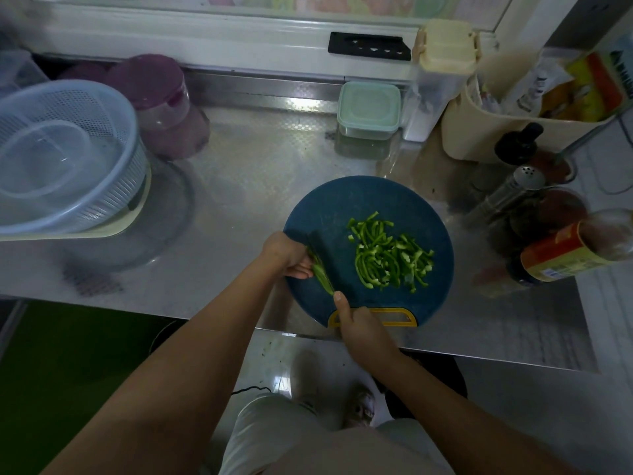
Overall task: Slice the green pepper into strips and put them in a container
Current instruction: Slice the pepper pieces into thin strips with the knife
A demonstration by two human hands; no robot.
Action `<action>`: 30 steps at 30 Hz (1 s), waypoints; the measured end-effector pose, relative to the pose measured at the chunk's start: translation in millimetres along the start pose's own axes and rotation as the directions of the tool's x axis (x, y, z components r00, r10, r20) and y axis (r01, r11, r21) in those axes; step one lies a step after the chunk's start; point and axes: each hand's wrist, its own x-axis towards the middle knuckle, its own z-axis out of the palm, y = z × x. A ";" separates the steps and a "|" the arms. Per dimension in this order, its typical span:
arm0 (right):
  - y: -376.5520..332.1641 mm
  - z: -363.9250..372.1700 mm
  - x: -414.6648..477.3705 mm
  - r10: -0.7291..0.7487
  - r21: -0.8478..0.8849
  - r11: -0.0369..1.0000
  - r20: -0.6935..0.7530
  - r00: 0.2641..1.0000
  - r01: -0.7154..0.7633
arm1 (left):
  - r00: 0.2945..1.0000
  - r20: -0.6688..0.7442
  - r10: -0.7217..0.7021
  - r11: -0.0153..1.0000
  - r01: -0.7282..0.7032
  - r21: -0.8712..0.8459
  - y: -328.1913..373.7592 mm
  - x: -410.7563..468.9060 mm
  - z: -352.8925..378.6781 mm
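Gripping one dark knife [323, 262], the right hand [359, 323] is seen at 6 o'clock of one round blue cutting board [342, 200]. Its fingers are curled round the handle and the thumb is laid straight along the spine. The blade is set on one uncut green pepper piece [320, 274] at the board's 8 o'clock edge. That piece is pinched by the left hand [286, 255], fingertips tucked just beside the blade. One loose pile of cut strips [387, 255] is spread from the board's centre toward 3 o'clock; the strips are too many and too tangled to be counted. The board is placed on a steel counter [257, 173]. One pale colander [102, 132] with one clear bowl [44, 159] nested inside is seen at 9 o'clock of the frame. One green-lidded box [369, 109] is shut at 1 o'clock. One metal shaker [513, 190] and one orange-labelled bottle [565, 255] are seen at 3 o'clock.
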 end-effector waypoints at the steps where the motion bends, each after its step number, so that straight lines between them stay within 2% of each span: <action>1: -0.7 -0.4 1.2 0.016 -0.020 1.000 0.027 1.000 -0.015 | 1.000 -0.001 0.003 1.000 -0.003 0.007 0.3 1.0 -0.3; 3: -2.9 -0.3 4.1 0.032 -0.069 0.997 0.080 0.996 -0.026 | 1.000 0.011 0.000 1.000 0.000 0.016 1.1 2.0 -1.3; 6: -7.7 1.6 9.8 0.099 -0.037 0.995 0.094 0.991 -0.096 | 0.999 0.046 -0.010 1.000 0.009 0.014 2.8 2.1 -2.1; 10: -9.1 3.7 12.8 0.170 0.020 0.985 0.059 0.984 -0.172 | 0.997 0.076 -0.016 0.999 0.013 0.041 4.6 4.0 -2.4; 13: -16.4 8.6 22.6 0.170 -0.027 0.985 0.027 0.985 -0.169 | 0.996 0.087 -0.017 0.999 0.014 0.033 3.7 4.0 -2.8; 17: -29.1 20.2 34.3 0.163 -0.058 0.984 -0.062 0.985 -0.166 | 1.000 0.011 -0.002 0.999 0.002 0.038 1.2 1.0 0.3; 25: -12.4 19.8 17.4 0.231 0.179 0.963 -0.150 0.961 -0.204 | 0.994 -0.095 0.046 0.999 -0.046 -0.003 -4.7 -3.3 7.6; 30: -7.5 8.4 5.9 0.210 0.163 0.970 -0.182 0.961 -0.181 | 0.986 -0.138 0.090 0.996 -0.088 0.023 -7.6 -3.9 10.0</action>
